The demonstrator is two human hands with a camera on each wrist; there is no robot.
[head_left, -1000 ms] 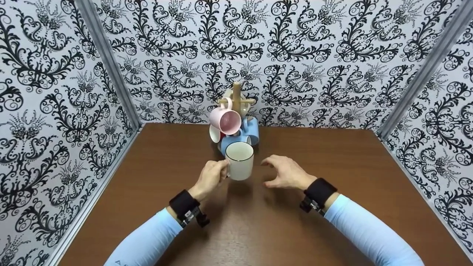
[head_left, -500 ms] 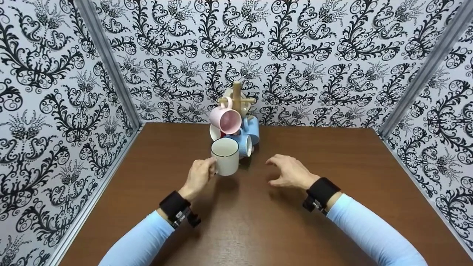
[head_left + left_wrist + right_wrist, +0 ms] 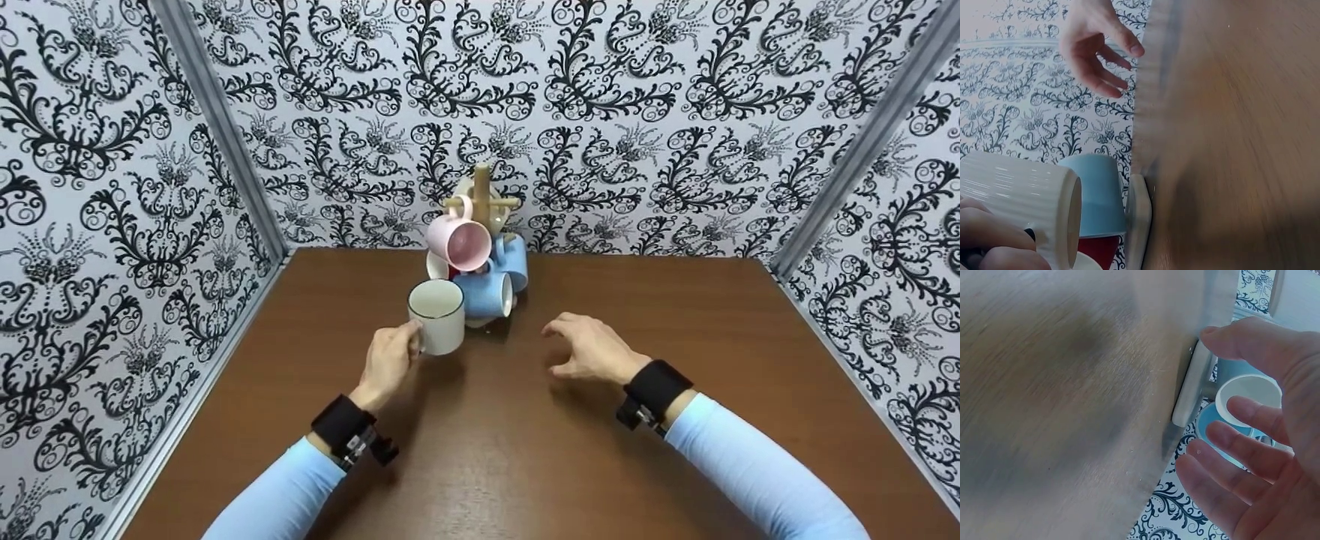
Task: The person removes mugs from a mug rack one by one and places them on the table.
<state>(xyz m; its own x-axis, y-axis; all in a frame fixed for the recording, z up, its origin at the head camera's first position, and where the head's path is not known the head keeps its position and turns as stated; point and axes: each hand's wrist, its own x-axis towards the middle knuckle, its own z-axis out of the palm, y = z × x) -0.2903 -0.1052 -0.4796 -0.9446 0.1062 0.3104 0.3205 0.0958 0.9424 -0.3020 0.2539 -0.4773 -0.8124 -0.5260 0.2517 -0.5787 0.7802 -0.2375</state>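
Note:
My left hand (image 3: 390,360) grips a white mug (image 3: 441,330) with a dark rim by its handle. The mug is upright and held above the table, its shadow falling below. Right behind it stands a wooden mug tree (image 3: 481,184). A pink mug (image 3: 442,236) hangs from one of its upper pegs, and a blue mug (image 3: 482,295) hangs lower, partly hidden by the white one. Another blue mug (image 3: 513,262) is at the right of the tree. To the right of the white mug, my right hand (image 3: 592,351) hovers with relaxed fingers, touching nothing.
The brown wooden table (image 3: 675,420) is bounded by patterned walls (image 3: 637,112) at the back and sides. The mug tree's pale base (image 3: 1139,225) shows in the left wrist view. A red mug (image 3: 1098,248) is partly hidden there behind other mugs.
My left hand has carried the white mug leftward, uncovering more of the lower blue mug. My right hand has drifted slightly right and stays relaxed.

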